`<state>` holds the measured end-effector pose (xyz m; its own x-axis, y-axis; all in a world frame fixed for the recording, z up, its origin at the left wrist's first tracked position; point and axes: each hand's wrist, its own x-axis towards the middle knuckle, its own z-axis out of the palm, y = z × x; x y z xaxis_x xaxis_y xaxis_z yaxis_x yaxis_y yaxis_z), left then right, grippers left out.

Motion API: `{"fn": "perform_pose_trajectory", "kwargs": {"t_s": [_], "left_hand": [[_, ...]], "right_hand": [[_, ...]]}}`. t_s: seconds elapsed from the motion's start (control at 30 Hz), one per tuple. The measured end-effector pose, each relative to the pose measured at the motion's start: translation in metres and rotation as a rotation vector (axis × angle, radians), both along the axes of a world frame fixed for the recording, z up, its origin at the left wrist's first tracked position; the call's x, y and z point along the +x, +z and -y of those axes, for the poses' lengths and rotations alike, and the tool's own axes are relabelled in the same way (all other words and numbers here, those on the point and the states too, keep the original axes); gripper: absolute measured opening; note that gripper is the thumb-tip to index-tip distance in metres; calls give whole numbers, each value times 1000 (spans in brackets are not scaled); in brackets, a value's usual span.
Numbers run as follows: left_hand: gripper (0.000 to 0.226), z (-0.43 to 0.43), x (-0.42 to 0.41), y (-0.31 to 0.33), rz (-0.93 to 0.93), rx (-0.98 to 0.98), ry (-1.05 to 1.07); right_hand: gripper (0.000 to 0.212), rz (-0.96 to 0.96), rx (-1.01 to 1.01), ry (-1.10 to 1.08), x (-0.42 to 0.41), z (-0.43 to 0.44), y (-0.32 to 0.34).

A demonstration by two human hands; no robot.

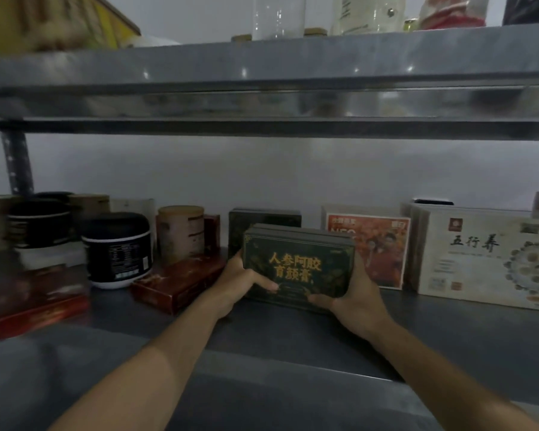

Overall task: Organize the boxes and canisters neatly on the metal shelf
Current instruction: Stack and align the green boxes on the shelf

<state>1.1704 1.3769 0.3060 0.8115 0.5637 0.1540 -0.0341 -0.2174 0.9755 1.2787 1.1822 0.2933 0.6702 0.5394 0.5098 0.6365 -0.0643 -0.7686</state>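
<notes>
**Kid:** Where is the green box (pixel 299 262)?

**Helper:** In the middle of the shelf (pixel 293 343), near the front. The left hand (pixel 241 283) grips its left end. The right hand (pixel 353 295) grips its right end. Both thumbs are on the front.

**Kid:** Is it sitting on the shelf?

**Helper:** I can't tell. It is on it or just above it.

**Kid:** What could go wrong?

**Helper:** It stands on a thin side. If the hands let go too soon, I think it could tip forward.

**Kid:** Anything else?

**Helper:** Pushed back crooked, it could bump the dark box (pixel 263 217) behind it. If it slides left, it could knock the red box (pixel 178 284). Then the jar (pixel 181 234) on top might wobble.
</notes>
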Motion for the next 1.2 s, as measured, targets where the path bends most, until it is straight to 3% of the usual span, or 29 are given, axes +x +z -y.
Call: {"fn": "perform_pose_trajectory", "kwargs": {"t_s": [0.13, 0.4, 0.5, 0.8, 1.2], "left_hand": [[59, -21, -9, 4, 5, -43, 28], [45, -43, -2, 1, 62, -65, 137], [58, -51, 3, 1, 46, -72, 198], [51, -54, 20, 6, 58, -10, 358], [51, -61, 54, 9, 273, -6, 430]], "right_hand": [[104, 2, 3, 4, -2, -32, -1], [83, -49, -65, -63, 7, -71, 4], [85, -64, -66, -74, 7, -82, 7], [90, -102, -9, -167, 23, -104, 8], [104, -153, 11, -130, 59, -130, 1]]}}
